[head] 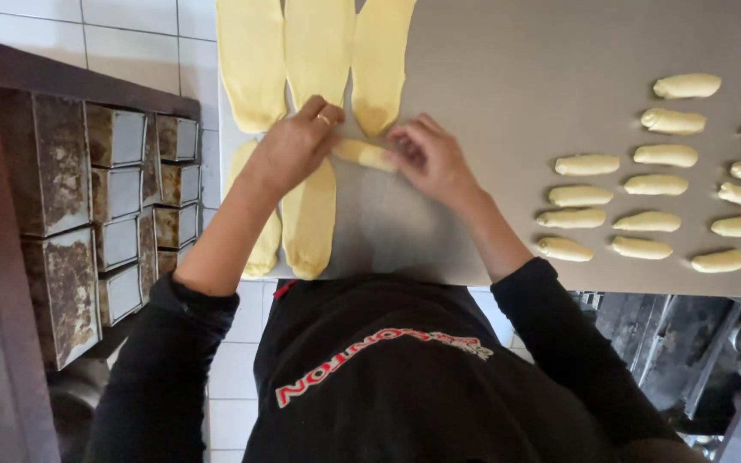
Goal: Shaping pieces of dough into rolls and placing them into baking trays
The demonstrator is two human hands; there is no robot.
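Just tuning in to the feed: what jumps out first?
At centre, the left hand and right hand pinch a small pale-yellow roll of dough on the grey metal worktable. Long flat yellow dough strips lie above and left; rows of rolled dough pieces fill the right.

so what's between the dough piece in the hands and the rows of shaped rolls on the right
In the head view, only bare steel table lies between the rolled dough piece and the shaped rolls.

Rolled dough pieces [655,184] in rows on the right of the grey desk [516,69]. Worn metal tins [117,201] stacked on a dark shelf, left. White tiled wall [87,26] behind.
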